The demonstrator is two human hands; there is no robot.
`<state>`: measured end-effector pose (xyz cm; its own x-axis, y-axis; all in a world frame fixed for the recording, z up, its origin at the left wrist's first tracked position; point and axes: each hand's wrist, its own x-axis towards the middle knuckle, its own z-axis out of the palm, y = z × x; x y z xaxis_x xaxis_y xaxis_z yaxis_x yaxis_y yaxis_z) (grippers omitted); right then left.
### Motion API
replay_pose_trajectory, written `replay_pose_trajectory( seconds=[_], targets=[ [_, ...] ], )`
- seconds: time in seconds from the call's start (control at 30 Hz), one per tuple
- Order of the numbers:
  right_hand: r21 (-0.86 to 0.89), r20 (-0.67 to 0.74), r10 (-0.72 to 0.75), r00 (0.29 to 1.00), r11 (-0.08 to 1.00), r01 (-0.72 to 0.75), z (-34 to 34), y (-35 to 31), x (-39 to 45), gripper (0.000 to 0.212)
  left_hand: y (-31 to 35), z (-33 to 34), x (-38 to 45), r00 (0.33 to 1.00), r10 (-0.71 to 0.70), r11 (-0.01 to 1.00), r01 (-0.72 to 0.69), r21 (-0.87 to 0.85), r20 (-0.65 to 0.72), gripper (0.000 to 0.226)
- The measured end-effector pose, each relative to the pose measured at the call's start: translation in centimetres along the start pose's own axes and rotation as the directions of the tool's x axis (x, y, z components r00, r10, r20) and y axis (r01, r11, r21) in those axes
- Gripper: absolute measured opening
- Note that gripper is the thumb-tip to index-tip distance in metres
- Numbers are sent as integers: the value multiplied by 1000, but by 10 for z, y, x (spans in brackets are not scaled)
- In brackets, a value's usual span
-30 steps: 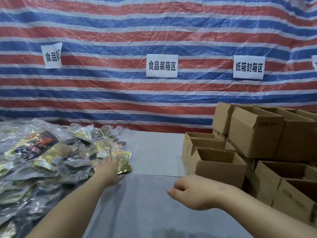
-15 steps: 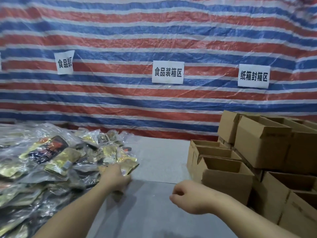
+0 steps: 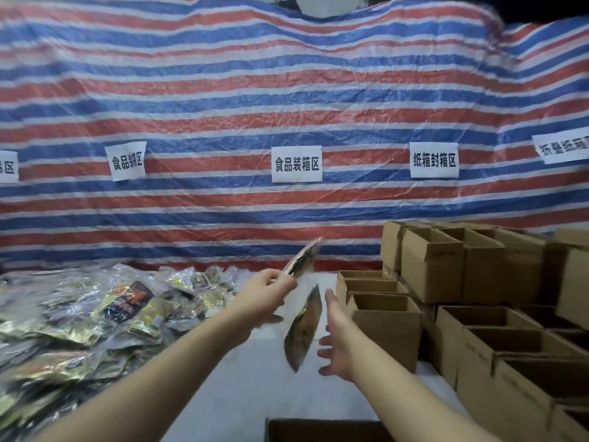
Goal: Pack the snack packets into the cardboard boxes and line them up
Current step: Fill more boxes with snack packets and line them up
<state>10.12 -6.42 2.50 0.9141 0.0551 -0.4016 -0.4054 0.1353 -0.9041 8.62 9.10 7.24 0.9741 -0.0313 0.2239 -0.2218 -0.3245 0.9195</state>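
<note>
Your left hand (image 3: 267,293) pinches one snack packet (image 3: 302,258) above the table (image 3: 242,390); a second packet (image 3: 302,327) hangs beside your spread right hand (image 3: 338,339). Right of them, the cardboard boxes (image 3: 385,317) look empty; packing has barely begun.

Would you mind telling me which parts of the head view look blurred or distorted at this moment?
In the head view, the packet between the hands and the one pinched by the left hand are smeared by motion blur; the packet pile blurs toward the left edge; the wide lens bows the striped tarp; the middle sign reads sharply.
</note>
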Motion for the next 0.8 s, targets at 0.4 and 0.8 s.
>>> replay_pose_trajectory(
  seconds=[0.4, 0.8],
  targets=[
    [410, 185, -400, 898, 861, 299, -26, 7, -58, 41, 40, 40, -55, 997, 74, 996, -75, -48, -24, 32],
    [667, 288, -498, 818, 717, 202, -37, 17, -105, 57, 47, 85, -98, 898, 439, 811, -379, 446, -35, 42]
  ],
)
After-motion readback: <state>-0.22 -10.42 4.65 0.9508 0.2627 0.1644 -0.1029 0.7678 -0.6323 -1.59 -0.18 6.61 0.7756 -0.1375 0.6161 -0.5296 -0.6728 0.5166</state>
